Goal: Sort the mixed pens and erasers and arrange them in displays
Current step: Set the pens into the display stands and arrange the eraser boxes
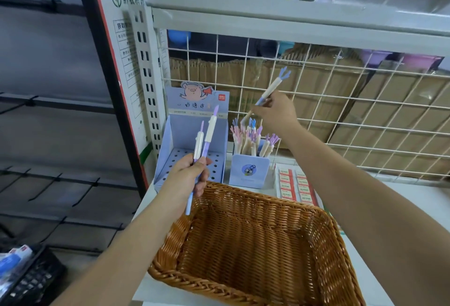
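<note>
A brown wicker basket (194, 283) fills the lower centre of the frame, sitting on a white shelf (414, 198). Over its upper left rim, the person's left grip (192, 176) is clenched around two pens (210, 132), held side by side and pointing upward. They have lilac barrels, cream caps and purple tips.

Just behind the basket, at centre, stands a pale blue pen cup (249, 170) crowded with similar pens (248, 135) topped in pink, purple and blue. To its left is a blue cardboard display box (185, 132) with a perforated floor and a cartoon pig on its header. To the right of the cup, red and white boxed erasers (294, 185) lie in neat rows.

Above the cup, the right grip (275, 113) pinches a single cream pen (274, 86) with a blue forked top, tilted up and right. Farthest back, a white wire grid (365, 111) fronts brown cardboard boxes (243, 74).
</note>
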